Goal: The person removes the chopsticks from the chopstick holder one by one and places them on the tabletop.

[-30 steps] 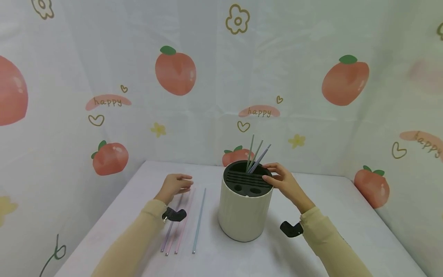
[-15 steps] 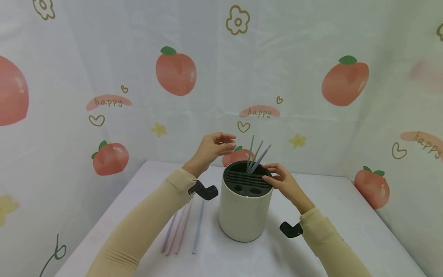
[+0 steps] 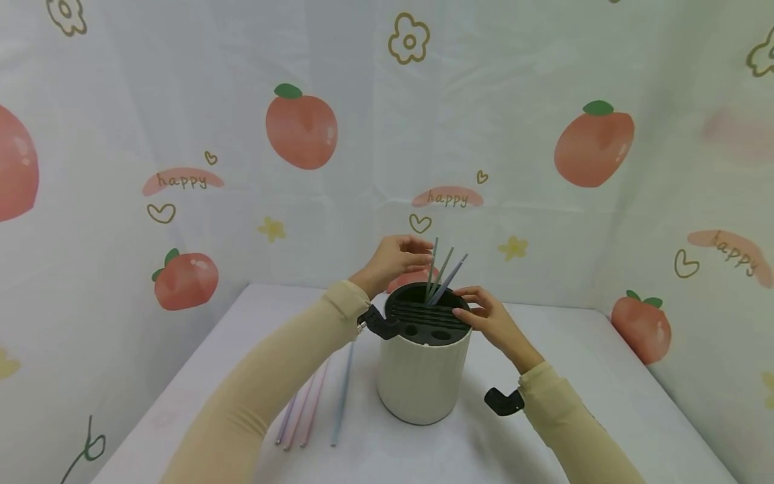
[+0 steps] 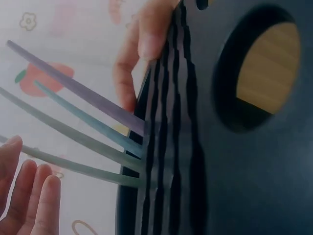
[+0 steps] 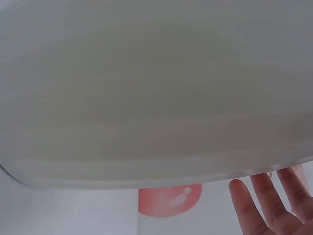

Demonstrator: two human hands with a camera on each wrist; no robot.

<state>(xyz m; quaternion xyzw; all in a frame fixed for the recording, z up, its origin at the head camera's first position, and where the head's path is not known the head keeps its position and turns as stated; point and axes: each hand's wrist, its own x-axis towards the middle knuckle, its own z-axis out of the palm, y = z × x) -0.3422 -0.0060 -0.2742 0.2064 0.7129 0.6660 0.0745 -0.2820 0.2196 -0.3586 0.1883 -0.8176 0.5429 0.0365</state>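
A: Item one, hands?

B: Left hand (image 3: 396, 259), fingers straight and relaxed, grasping nothing; it hovers at the holder's eleven o'clock, fingertips beside the upright straws (image 3: 440, 269). Whether it touches the nearest one, the pictures do not tell. Right hand (image 3: 486, 316) rests at the rim's three o'clock, fingers extended against the holder, gripping nothing.

A: Item two, the holder?

B: One cream cylindrical holder (image 3: 423, 373), mid-table, with a black slotted insert (image 3: 426, 319): parallel slits at twelve, two round holes at six.

A: Straw count?

B: Four standing in the far compartment, per the left wrist view (image 4: 88, 137), leaning toward one o'clock. Four lying on the table (image 3: 314, 403) at the holder's eight o'clock, partly hidden under the left sleeve: lilac and pink tones, plus one blue (image 3: 341, 396).

A: Risks?

B: Probably a sideways brush by the left fingers would knock the leaning straws over or out. A firmer push from the right hand could slide or tip the holder; a dragged sleeve could roll the loose straws tableward.
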